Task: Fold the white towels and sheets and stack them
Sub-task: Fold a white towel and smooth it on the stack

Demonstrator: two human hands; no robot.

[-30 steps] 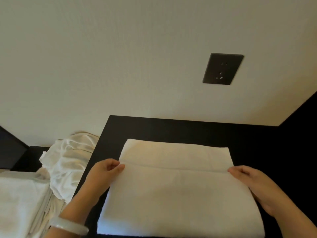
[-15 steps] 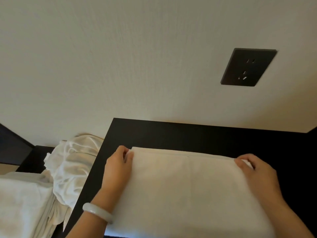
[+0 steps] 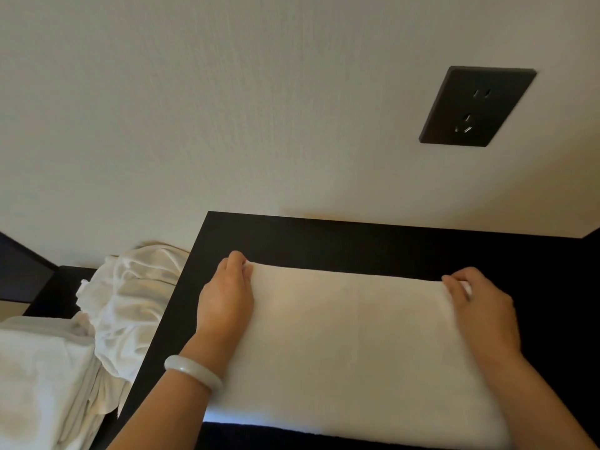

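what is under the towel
The towel lies on the black table, which shows past its far and side edges. Anything between them is covered.

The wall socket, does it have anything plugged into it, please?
No, the black wall socket shows only bare slots, with no plug or cable.

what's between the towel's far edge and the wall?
Head view: only a bare strip of the black table between the towel and the wall. The left hand and right hand pinch its far corners.
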